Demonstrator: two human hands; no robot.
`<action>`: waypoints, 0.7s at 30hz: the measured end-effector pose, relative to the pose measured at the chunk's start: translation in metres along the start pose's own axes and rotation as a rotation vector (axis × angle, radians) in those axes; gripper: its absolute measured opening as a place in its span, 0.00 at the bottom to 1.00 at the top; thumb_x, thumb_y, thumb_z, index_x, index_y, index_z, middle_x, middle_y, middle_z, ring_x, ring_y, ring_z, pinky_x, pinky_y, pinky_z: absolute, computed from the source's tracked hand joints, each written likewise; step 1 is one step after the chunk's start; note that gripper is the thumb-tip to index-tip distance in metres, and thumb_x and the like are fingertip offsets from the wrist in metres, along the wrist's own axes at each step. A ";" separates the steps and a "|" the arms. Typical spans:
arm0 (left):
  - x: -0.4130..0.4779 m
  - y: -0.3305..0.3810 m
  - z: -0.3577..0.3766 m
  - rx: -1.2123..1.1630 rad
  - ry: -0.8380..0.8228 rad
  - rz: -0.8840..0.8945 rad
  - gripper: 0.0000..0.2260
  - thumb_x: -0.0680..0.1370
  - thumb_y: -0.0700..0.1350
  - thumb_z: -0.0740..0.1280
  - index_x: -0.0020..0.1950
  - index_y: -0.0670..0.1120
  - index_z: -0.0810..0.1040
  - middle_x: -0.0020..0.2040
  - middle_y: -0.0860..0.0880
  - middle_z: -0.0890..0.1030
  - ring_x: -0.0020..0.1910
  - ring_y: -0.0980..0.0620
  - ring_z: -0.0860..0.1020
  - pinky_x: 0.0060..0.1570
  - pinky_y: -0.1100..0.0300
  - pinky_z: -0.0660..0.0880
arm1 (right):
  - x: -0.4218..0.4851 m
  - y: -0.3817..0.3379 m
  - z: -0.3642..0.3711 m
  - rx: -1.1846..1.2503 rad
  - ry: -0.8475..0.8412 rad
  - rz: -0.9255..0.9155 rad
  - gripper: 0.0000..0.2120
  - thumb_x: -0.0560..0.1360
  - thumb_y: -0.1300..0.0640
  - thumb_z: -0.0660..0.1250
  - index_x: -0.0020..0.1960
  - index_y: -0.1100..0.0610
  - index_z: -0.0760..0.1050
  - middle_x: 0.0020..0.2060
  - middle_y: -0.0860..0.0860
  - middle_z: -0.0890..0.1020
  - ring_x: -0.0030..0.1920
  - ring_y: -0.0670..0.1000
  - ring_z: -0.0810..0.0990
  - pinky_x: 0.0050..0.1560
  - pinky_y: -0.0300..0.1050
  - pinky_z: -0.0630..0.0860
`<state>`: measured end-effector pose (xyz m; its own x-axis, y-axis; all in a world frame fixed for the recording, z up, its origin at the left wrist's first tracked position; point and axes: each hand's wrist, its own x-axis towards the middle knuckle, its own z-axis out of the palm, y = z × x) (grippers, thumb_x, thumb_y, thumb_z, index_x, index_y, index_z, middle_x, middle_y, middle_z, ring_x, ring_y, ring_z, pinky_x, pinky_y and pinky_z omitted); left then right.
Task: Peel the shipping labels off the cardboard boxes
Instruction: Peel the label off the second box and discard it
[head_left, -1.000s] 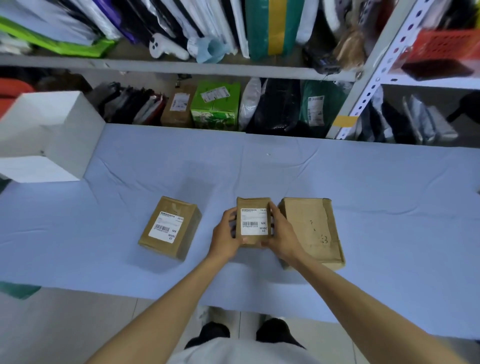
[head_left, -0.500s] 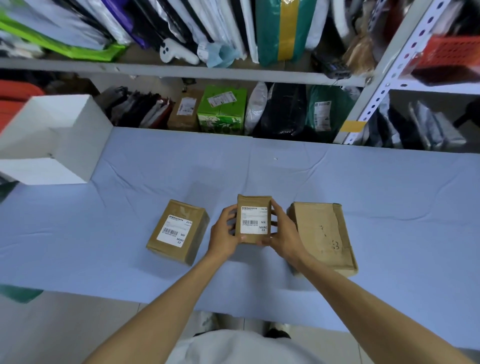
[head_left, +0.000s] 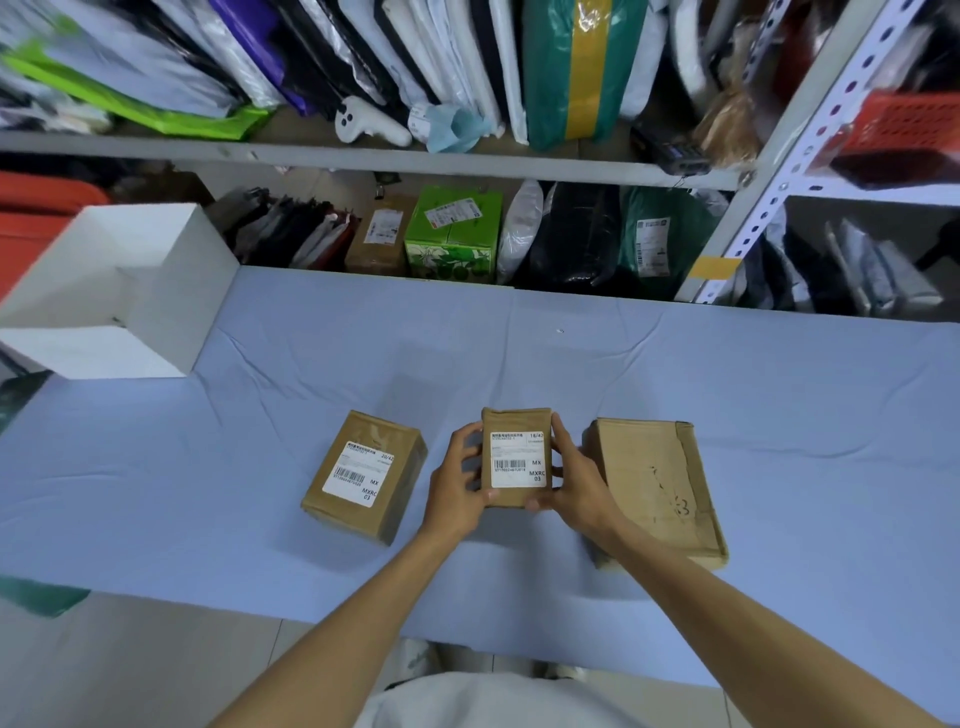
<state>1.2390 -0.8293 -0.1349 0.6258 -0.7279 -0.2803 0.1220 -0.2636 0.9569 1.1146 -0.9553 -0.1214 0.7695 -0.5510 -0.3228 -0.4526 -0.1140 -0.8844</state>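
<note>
On blue surface (head_left: 675, 374): small box (head_left: 511, 499) gripped by left hand (head_left: 454, 486) and right hand (head_left: 574, 483); label (head_left: 518, 458) intact. Advised: lift 1 corner, peel slowly.

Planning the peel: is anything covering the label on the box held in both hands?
Nothing visible does. The label faces up, fully exposed on the middle box; the left hand and right hand grip only its sides.
</note>
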 end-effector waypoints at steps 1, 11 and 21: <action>0.000 0.000 0.000 0.005 0.006 0.004 0.34 0.70 0.25 0.67 0.68 0.53 0.67 0.64 0.52 0.75 0.61 0.55 0.76 0.43 0.64 0.79 | -0.001 0.001 0.002 -0.009 0.001 0.004 0.55 0.66 0.75 0.72 0.78 0.50 0.41 0.61 0.40 0.70 0.60 0.46 0.75 0.51 0.36 0.78; -0.001 -0.003 0.001 0.047 0.002 0.018 0.33 0.69 0.22 0.64 0.67 0.50 0.68 0.61 0.55 0.75 0.62 0.55 0.75 0.49 0.68 0.77 | -0.001 0.003 0.007 -0.064 0.019 0.030 0.50 0.71 0.73 0.68 0.78 0.52 0.38 0.62 0.47 0.72 0.61 0.46 0.73 0.52 0.32 0.75; -0.002 -0.001 0.003 0.052 0.002 0.005 0.33 0.69 0.22 0.62 0.67 0.50 0.70 0.62 0.49 0.77 0.62 0.54 0.75 0.54 0.64 0.78 | 0.003 0.008 0.007 -0.070 0.021 0.042 0.51 0.70 0.73 0.69 0.78 0.52 0.39 0.61 0.43 0.72 0.60 0.44 0.72 0.49 0.27 0.74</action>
<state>1.2354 -0.8295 -0.1359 0.6279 -0.7280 -0.2753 0.0790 -0.2923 0.9531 1.1166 -0.9516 -0.1318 0.7396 -0.5739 -0.3516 -0.5155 -0.1472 -0.8441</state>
